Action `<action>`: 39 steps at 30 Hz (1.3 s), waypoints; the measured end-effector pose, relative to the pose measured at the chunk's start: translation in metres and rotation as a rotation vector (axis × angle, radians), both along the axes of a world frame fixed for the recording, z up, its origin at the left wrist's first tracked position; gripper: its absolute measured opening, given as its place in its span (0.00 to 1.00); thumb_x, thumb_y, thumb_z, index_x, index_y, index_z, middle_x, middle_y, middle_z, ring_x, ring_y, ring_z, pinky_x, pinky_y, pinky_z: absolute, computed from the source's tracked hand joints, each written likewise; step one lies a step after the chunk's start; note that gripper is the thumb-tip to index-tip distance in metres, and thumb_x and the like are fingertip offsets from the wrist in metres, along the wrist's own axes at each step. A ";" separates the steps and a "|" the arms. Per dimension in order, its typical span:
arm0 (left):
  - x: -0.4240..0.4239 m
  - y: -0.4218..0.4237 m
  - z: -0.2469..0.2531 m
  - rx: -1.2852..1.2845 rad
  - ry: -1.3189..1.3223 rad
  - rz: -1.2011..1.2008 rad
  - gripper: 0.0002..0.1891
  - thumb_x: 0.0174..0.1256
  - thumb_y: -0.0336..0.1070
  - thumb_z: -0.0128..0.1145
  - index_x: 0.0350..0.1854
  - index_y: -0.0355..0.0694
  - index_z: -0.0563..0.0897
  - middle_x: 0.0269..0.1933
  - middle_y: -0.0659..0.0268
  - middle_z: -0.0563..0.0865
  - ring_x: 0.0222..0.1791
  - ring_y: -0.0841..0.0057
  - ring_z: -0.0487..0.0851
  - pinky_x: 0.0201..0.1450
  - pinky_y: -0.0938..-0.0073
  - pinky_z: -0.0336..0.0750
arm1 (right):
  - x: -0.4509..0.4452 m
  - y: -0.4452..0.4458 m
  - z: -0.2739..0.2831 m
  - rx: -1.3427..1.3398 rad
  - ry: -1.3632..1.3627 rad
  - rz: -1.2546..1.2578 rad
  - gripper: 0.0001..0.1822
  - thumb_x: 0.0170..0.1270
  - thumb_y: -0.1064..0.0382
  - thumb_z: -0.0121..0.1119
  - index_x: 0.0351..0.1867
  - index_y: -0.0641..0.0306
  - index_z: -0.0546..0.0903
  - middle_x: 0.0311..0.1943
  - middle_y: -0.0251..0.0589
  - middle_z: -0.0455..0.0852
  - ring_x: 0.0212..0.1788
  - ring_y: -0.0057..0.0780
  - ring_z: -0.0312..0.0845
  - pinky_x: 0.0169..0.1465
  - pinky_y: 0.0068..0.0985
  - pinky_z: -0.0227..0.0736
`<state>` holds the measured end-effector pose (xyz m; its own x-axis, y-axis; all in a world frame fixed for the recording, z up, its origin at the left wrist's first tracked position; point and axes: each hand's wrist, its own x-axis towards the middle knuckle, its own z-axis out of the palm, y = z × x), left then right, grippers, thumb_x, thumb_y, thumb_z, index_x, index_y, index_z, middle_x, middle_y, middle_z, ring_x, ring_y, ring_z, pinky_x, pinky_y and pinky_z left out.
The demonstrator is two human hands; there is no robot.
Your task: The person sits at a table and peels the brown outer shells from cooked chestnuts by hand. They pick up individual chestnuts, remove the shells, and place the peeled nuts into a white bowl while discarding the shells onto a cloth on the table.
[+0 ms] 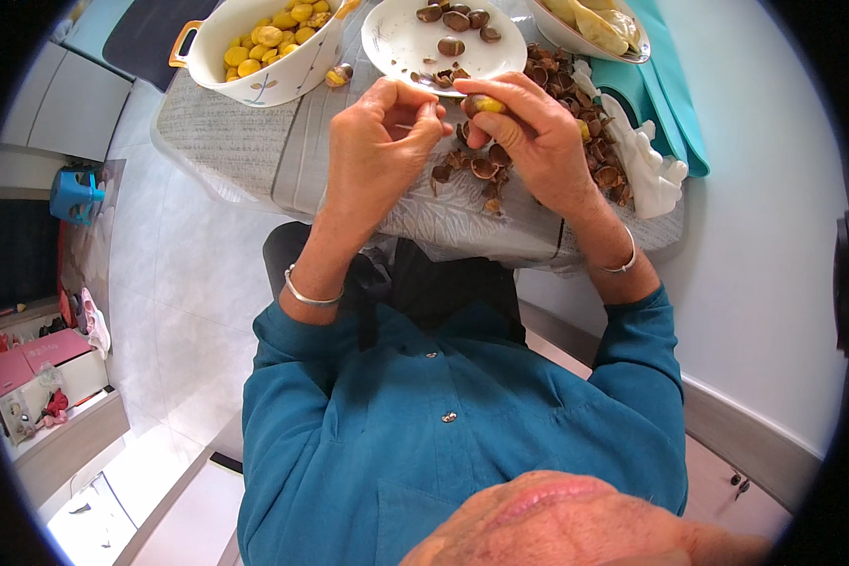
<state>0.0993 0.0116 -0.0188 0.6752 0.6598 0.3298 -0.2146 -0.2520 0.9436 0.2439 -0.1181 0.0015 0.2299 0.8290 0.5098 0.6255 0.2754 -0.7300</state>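
My right hand [530, 134] holds a partly peeled chestnut [486, 106], its yellow flesh showing beside brown shell. Close by on the left, my left hand [389, 134] has thumb and fingertips pinched together; whether a bit of shell is between them I cannot tell. Beyond both hands is a white plate [396, 42] bearing several unpeeled chestnuts [457, 21] and shell bits. A white casserole dish [283, 81] with orange handles holds many peeled chestnuts [258, 51]. One partly peeled chestnut [339, 75] lies between dish and plate. Broken shells [484, 168] are scattered under and beside my right hand.
A bowl of dumplings [598, 28] stands at the back right, near a turquoise mat [668, 92]. Crumpled white tissue or a glove [644, 166] lies at the right beside the shell heap. Clear plastic covers the table [226, 134]; a wall [757, 212] borders it on the right.
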 end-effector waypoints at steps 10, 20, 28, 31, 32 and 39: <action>-0.004 -0.003 0.004 0.057 -0.055 0.004 0.08 0.70 0.24 0.61 0.49 0.33 0.86 0.44 0.60 0.89 0.45 0.75 0.89 0.47 0.77 0.84 | 0.006 0.000 -0.004 -0.067 0.445 0.063 0.13 0.70 0.72 0.63 0.53 0.66 0.78 0.43 0.41 0.87 0.44 0.26 0.89 0.47 0.19 0.86; -0.002 -0.006 0.006 0.484 -0.100 0.097 0.09 0.61 0.25 0.68 0.43 0.34 0.90 0.43 0.56 0.91 0.43 0.66 0.90 0.47 0.71 0.84 | 0.003 0.002 -0.008 -0.077 0.295 0.059 0.17 0.67 0.70 0.67 0.56 0.66 0.80 0.48 0.40 0.86 0.48 0.24 0.86 0.52 0.21 0.84; -0.008 -0.003 0.005 0.466 -0.024 0.007 0.07 0.61 0.26 0.67 0.41 0.32 0.89 0.42 0.55 0.90 0.40 0.64 0.90 0.44 0.70 0.85 | 0.001 0.002 -0.004 -0.063 -0.048 -0.045 0.14 0.62 0.69 0.71 0.49 0.66 0.86 0.43 0.40 0.87 0.42 0.26 0.87 0.47 0.22 0.83; -0.005 -0.003 -0.002 0.432 -0.031 0.001 0.06 0.59 0.25 0.67 0.38 0.32 0.87 0.40 0.55 0.90 0.39 0.64 0.90 0.43 0.70 0.86 | 0.000 0.003 -0.005 -0.057 -0.142 -0.061 0.13 0.60 0.69 0.71 0.47 0.66 0.86 0.42 0.42 0.88 0.40 0.29 0.87 0.45 0.23 0.83; -0.003 -0.004 -0.005 0.427 -0.025 0.011 0.05 0.59 0.25 0.67 0.37 0.32 0.86 0.39 0.56 0.89 0.38 0.65 0.90 0.42 0.70 0.86 | -0.001 0.003 -0.005 -0.055 -0.166 -0.067 0.13 0.60 0.69 0.71 0.47 0.66 0.86 0.41 0.42 0.88 0.39 0.30 0.87 0.44 0.24 0.83; -0.004 -0.008 -0.005 0.367 0.066 -0.004 0.05 0.61 0.21 0.65 0.38 0.30 0.84 0.41 0.61 0.89 0.40 0.77 0.90 0.46 0.76 0.87 | -0.002 0.002 -0.007 -0.034 -0.205 -0.076 0.12 0.57 0.70 0.72 0.43 0.66 0.87 0.38 0.43 0.89 0.37 0.35 0.87 0.42 0.27 0.83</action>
<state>0.0953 0.0033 -0.0238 0.7052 0.5031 0.4997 -0.1576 -0.5759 0.8022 0.2415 -0.1157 -0.0052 0.1867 0.8310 0.5241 0.7796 0.1993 -0.5937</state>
